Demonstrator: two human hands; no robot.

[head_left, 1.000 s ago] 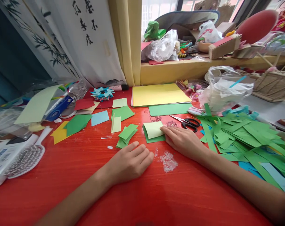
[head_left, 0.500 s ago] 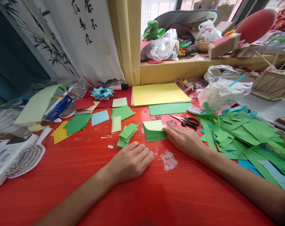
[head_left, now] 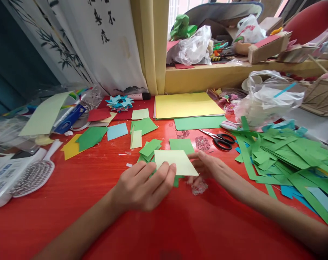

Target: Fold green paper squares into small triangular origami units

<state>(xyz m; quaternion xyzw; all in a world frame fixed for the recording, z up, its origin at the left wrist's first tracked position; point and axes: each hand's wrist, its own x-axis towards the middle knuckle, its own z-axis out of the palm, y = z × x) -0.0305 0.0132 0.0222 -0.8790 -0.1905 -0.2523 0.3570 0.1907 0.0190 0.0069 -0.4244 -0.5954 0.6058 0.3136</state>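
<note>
A pale green paper square (head_left: 176, 162) is held just above the red table (head_left: 71, 187), between both hands. My left hand (head_left: 142, 186) pinches its near left edge with fingers closed over it. My right hand (head_left: 209, 168) grips its right edge with thumb and fingertips. A darker green sheet (head_left: 181, 144) lies on the table just behind it, and a bit of green paper shows under the square. A small heap of green paper pieces (head_left: 149, 148) sits to the left of the square.
Black-handled scissors (head_left: 220, 139) lie right of the hands. Green paper strips (head_left: 283, 159) pile at the right. Yellow sheets (head_left: 187, 104) lie at the back, coloured scraps (head_left: 116, 130) and a blue paper star (head_left: 119, 102) at back left, a hairbrush (head_left: 30, 177) at far left.
My right hand lifted the pale green square off the green stack and drew it nearer. My left hand rose from the table and took its left edge. The camera tilted slightly.
</note>
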